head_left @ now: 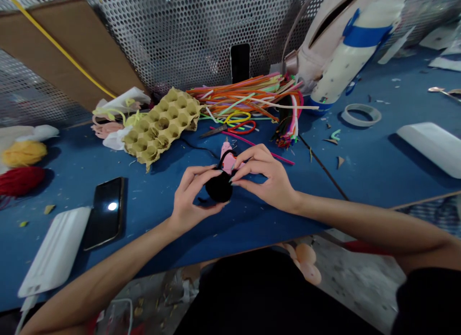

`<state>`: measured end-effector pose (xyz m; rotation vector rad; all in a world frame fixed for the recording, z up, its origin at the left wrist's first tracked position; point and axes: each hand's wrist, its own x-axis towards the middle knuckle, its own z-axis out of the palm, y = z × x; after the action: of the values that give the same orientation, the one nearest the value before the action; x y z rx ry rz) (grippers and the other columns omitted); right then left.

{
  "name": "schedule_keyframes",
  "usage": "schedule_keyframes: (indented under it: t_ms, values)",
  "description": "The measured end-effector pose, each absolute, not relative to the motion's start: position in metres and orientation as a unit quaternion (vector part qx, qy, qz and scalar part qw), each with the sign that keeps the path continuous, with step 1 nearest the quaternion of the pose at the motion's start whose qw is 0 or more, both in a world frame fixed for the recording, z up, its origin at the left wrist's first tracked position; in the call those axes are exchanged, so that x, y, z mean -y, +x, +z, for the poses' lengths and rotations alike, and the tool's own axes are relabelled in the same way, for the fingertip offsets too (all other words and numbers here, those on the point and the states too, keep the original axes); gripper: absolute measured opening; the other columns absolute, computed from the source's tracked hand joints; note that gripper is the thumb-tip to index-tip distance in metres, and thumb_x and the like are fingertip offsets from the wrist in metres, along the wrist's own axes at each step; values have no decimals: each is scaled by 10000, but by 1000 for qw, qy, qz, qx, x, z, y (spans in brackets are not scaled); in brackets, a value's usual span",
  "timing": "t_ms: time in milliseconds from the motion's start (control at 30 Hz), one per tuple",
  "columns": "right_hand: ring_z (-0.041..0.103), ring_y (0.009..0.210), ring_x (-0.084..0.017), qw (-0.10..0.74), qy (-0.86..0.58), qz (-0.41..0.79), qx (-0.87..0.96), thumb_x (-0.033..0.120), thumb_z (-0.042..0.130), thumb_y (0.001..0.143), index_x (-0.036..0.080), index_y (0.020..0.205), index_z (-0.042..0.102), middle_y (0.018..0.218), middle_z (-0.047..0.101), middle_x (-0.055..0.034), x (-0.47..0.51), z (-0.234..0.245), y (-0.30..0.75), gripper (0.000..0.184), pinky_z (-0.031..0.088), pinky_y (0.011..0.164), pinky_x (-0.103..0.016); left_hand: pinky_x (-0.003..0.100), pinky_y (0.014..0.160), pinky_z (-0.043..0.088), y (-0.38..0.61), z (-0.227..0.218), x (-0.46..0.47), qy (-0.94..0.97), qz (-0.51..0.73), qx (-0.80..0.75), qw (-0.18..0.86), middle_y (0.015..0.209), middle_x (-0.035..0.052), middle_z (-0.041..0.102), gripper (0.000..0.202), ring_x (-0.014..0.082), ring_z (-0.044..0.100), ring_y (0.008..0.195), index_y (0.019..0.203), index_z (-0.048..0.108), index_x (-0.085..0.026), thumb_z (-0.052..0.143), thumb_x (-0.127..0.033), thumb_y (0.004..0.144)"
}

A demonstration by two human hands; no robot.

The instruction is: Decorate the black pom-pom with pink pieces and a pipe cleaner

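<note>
Black ball [219, 188] just over the desk [151, 195] — left hand [189, 195] has its grip curled round it, right hand [268, 179] pinching the edge. Looks like fiddly close-up work — next move probably wants a steady left.

Shiny gray metal wall [187, 37] full of little holes, big brown cardboard sheet [77, 46] in front, yellow cord [57, 39] slanting across, blue desk [367, 162] with a dark line [321, 164], messy gray floor [345, 282] below

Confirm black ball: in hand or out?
In hand: left hand cups the black ball, right hand at its edge. Contact with table: can't tell.
</note>
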<state>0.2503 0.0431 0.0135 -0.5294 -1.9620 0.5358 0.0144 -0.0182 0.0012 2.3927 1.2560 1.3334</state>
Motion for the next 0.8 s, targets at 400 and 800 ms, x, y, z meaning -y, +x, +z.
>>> schedule_keyframes:
  t_ms: [400, 800]
  values:
    - [669, 1077, -227, 488, -209, 226, 817, 228, 815, 935, 247, 967, 761, 1094, 749, -33, -45, 10, 249, 65, 494, 1013, -451, 410, 962, 647, 14, -1, 18, 789, 444, -418, 67, 1312, 110, 669, 612, 271, 696, 1175, 1376, 661, -262, 903, -247, 814]
    - [652, 1095, -224, 474, -207, 229, 825, 202, 782, 958, 230, 977, 737, 1109, 729, -41, -45, 8, 250, 57, 488, 1014, -436, 427, 993, 644, 14, -2, 18, 788, 445, -420, 67, 1307, 107, 671, 603, 264, 695, 1173, 1363, 667, -263, 907, -255, 811]
